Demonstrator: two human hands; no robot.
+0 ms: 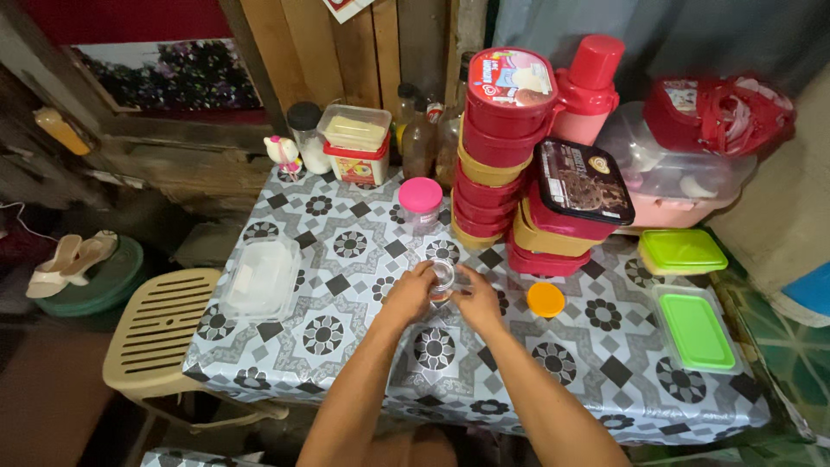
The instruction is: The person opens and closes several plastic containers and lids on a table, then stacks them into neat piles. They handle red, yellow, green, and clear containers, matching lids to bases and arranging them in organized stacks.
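Note:
A small clear plastic jar [443, 277] stands open-topped near the middle of the patterned table [346, 346]. My left hand [410, 294] grips its left side and my right hand [476, 298] grips its right side. An orange round lid [545, 299] lies on the tablecloth just right of my right hand. Behind the jar stands a clear jar with a pink lid [421, 204].
Stacked red and yellow tubs [497, 147] and a tilted dark-lidded tub [581, 183] crowd the back right. Two green-lidded boxes [692, 324] lie at the right. A clear rectangular container [262, 277] sits left, a beige plastic stool [160, 333] beside the table.

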